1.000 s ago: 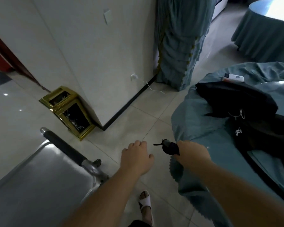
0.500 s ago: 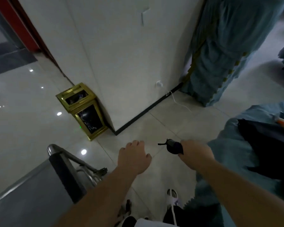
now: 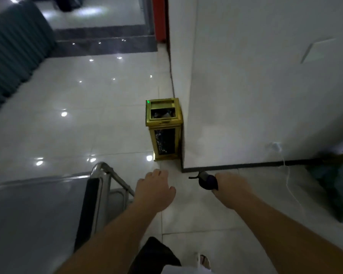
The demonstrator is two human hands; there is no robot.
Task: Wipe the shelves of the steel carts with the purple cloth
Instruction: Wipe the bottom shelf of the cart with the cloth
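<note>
- Purple cloth (image 3: 208, 181): bunched into a dark wad, held in the right hand (image 3: 231, 186); a thin dark strand sticks out from it toward the left. It hangs over the tiled floor (image 3: 71, 107), to the right of the steel cart, not touching it.
- Right hand: grip curled round the cloth, knuckles up, fingers hidden beneath the wad.
- Left hand (image 3: 154, 189): palm down, fingers loosely bent and holding nothing; it hovers just right of the cart's handle, apart from it.
- Steel cart (image 3: 28, 218): flat grey top shelf at lower left of view, with a black-sleeved handle bar (image 3: 88, 210) and a chrome tube frame at its right end. Shelf surface is blurred; its condition cannot be judged.
- Gold waste bin (image 3: 163, 129): upright on the floor beyond the cart, set against the corner of the white wall (image 3: 255, 95).
- White cable (image 3: 289, 182): trails down from a wall socket onto the floor, well right of the cart.
- Teal fabric (image 3: 337, 186): at the far right edge, well apart from the cart.
</note>
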